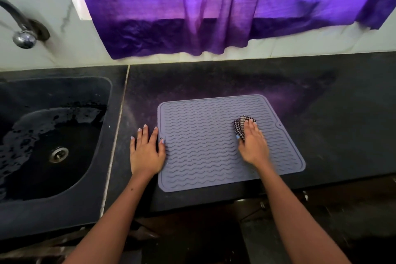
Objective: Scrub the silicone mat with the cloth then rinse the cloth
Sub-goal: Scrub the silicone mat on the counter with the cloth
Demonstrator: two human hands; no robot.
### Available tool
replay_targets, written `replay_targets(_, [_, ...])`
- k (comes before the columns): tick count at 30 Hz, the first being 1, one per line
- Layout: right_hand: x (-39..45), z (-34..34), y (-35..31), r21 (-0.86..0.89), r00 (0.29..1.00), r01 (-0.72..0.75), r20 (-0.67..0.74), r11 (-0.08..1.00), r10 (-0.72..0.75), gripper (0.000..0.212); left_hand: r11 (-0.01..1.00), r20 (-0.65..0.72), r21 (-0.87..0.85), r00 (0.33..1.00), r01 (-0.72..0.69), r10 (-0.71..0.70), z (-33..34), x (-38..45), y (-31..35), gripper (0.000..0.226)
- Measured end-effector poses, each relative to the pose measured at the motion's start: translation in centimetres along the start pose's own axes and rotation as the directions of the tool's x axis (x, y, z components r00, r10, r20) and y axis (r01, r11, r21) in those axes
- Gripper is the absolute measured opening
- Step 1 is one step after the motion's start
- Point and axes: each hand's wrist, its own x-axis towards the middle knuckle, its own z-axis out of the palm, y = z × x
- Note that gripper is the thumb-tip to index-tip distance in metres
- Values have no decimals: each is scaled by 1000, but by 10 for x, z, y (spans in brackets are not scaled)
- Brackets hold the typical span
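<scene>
Grey ribbed silicone mat (205, 148) flat on dark countertop (321, 113), right of wet sink (53, 135). Left hand (146, 152) spread flat, grasping nothing, pinning mat's left edge. Right hand (252, 143) pressing bunched checkered cloth (241, 125) onto mat's right portion.
</scene>
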Motion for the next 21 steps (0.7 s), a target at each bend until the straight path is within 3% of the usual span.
replay_targets(4, [8,-8,2,115,998,36,52,993,-42,62,1000,3,7,1000,10,-10,1,1,-1,67])
replay_targets(6, [18,-12,7,376,999,-28,37,926,15,53,1000,8,7,1000,12,-12,0,1,1,67])
replay_targets(7, [20,-20,7,566,994,-114,65,816,93,47,1000,12,8,1000,10,-10,-1,1,1,68])
replay_targets(8, [23,-29,6,742,978,-202,115,639,175,42,1000,18,10,1000,9,-10,-1,1,1,68])
replay_targets(9, [26,-36,4,861,954,-265,169,433,248,38,1000,26,11,1000,8,-8,-2,1,1,68])
replay_targets(10, [27,-42,3,903,927,-295,193,312,321,37,1000,34,13,999,4,-4,-3,1,1,69])
replay_targets(11, [27,-47,-2,899,916,-295,170,324,363,38,1000,37,13,999,1,-1,-3,0,0,69])
replay_targets(13, [17,-51,-21,807,946,-205,19,554,324,42,1000,48,20,999,-5,4,-4,1,0,70])
replay_targets(15, [-2,-39,-46,627,989,-68,-60,776,136,48,1000,65,24,998,-7,5,-4,1,-2,70])
replay_targets(17, [-22,-8,-63,332,999,53,-29,942,-46,55,1000,70,23,998,-9,7,-4,1,-3,70])
replay_targets(19, [-31,19,-65,9,981,182,-69,983,-181,64,1000,63,23,998,-10,8,-3,1,-2,69])
replay_targets(21, [-26,23,-63,-46,980,182,-72,982,-185,67,1000,45,23,999,-4,3,-2,1,-1,68])
